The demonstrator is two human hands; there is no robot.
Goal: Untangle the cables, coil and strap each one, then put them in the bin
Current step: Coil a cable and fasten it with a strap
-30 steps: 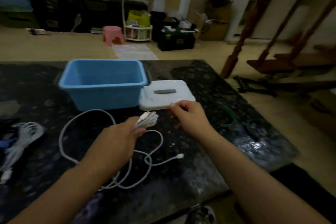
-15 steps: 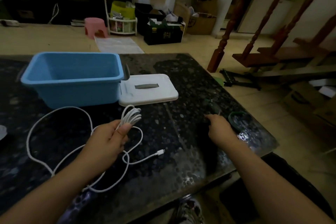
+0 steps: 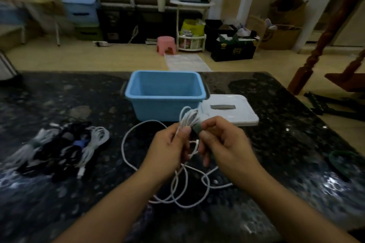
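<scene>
My left hand (image 3: 169,148) grips a partly coiled white cable (image 3: 187,117) above the dark stone table; its loose length (image 3: 138,126) loops over the table under both hands. My right hand (image 3: 221,140) pinches a grey-green strap (image 3: 198,128) against the coil, right beside my left thumb. The blue bin (image 3: 164,94) stands just behind the hands, with nothing visible inside. Its white lid (image 3: 227,109) lies flat to the bin's right.
A pile of coiled white and black cables (image 3: 59,144), some strapped, lies on the table at the left. A green strap ring (image 3: 343,162) rests near the table's right edge. Beyond the table are a pink stool (image 3: 166,44), crates and a wooden stair post (image 3: 302,79).
My right hand came back from the table's right edge holding a strap and now meets the left hand at the coil. The view swung back left, bringing the cable pile into sight.
</scene>
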